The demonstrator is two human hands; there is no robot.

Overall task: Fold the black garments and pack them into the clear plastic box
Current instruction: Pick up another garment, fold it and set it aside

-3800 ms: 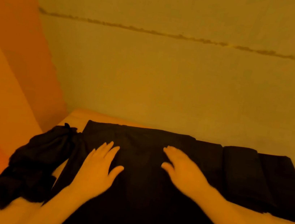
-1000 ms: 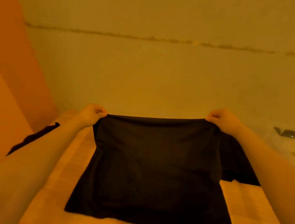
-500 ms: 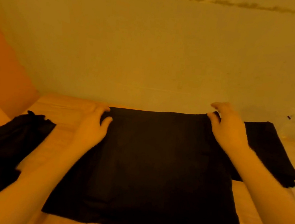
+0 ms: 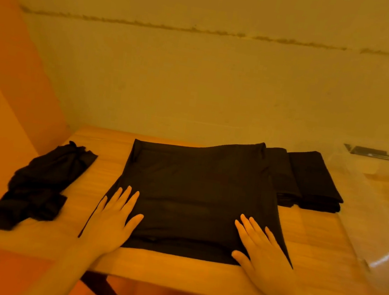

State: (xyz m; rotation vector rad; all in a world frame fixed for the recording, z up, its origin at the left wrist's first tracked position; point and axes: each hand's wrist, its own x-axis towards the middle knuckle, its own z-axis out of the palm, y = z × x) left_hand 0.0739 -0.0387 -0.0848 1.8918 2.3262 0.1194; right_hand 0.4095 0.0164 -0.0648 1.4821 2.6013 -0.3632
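Head view, both hands flat on black garment

Two bare forearms, no sleeves visible; left hand and right hand ungloved, no rings seen.

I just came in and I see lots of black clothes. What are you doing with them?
A person is folding clothes on a wooden table. Both hands, the left hand and the right hand, press flat on the near edge of a black garment spread in the middle. A folded stack lies at its right, a crumpled garment at its left. The clear plastic box waits at the right.
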